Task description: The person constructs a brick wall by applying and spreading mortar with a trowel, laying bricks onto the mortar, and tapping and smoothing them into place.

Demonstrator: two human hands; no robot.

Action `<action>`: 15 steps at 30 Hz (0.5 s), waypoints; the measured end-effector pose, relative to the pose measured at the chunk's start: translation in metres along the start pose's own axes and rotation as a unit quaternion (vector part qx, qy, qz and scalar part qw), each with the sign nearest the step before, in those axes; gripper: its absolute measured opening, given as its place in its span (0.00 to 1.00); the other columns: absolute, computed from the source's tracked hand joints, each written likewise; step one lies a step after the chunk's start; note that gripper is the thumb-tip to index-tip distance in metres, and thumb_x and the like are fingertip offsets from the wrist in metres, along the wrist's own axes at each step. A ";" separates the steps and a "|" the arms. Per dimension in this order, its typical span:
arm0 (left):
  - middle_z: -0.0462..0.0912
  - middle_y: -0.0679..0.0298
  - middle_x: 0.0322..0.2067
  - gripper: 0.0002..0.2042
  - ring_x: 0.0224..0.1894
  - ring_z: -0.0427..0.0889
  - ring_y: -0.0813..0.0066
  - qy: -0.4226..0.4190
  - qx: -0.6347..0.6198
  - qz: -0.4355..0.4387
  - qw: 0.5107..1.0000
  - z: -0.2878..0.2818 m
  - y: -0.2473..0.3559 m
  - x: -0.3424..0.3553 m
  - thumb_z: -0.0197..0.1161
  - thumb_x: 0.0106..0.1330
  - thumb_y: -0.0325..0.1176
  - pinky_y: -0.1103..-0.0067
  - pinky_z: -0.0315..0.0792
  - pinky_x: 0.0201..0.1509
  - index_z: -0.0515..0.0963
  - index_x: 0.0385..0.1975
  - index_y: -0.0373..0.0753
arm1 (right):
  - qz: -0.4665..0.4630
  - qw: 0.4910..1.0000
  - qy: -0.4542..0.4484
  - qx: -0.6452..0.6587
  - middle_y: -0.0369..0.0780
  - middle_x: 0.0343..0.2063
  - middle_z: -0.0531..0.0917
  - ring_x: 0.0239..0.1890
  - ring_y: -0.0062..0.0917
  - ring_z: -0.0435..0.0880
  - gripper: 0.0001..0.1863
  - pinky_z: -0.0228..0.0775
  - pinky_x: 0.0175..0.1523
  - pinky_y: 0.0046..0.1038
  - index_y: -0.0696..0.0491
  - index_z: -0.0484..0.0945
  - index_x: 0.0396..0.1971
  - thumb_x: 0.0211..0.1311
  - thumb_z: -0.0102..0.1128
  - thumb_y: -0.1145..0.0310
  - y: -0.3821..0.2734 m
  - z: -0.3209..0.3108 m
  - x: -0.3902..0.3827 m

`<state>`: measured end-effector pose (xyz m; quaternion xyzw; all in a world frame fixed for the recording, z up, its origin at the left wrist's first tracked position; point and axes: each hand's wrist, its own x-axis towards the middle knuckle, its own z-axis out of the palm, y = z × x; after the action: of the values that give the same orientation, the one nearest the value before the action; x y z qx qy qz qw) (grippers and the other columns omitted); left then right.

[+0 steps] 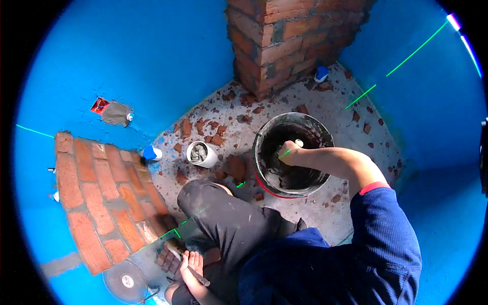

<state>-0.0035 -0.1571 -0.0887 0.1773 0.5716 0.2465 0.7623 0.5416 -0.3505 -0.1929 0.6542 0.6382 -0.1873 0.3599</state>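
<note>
My right hand reaches into a large black bucket of dark grey wet mix, closed round a pale-ended tool handle; the tool's head is hidden. My left hand is low by my dark-clad leg, fingers extended, with a dark bar lying against the palm. I cannot tell if that hand grips it. A white container holding grey pieces stands left of the bucket, among broken brick chunks.
A brick column rises at the back, and a curved low brickwork wall is at left. Blue walls carry green lines and an open box. Two blue-and-white containers and a round disc are also in view.
</note>
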 end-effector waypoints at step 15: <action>0.82 0.62 0.39 0.15 0.48 0.80 0.64 -0.080 0.068 -0.025 0.994 0.005 0.016 -0.014 0.61 0.68 0.38 0.64 0.74 0.58 0.75 0.50 0.39 | 0.063 0.971 0.044 0.227 0.42 0.34 0.86 0.41 0.38 0.85 0.17 0.77 0.47 0.40 0.47 0.82 0.39 0.47 0.64 0.61 0.065 -0.030 -0.130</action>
<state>-0.0046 -0.1521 -0.0677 0.2334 0.5282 0.1724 0.7980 0.5831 -0.4151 -0.0662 0.7653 0.5515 -0.2755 0.1850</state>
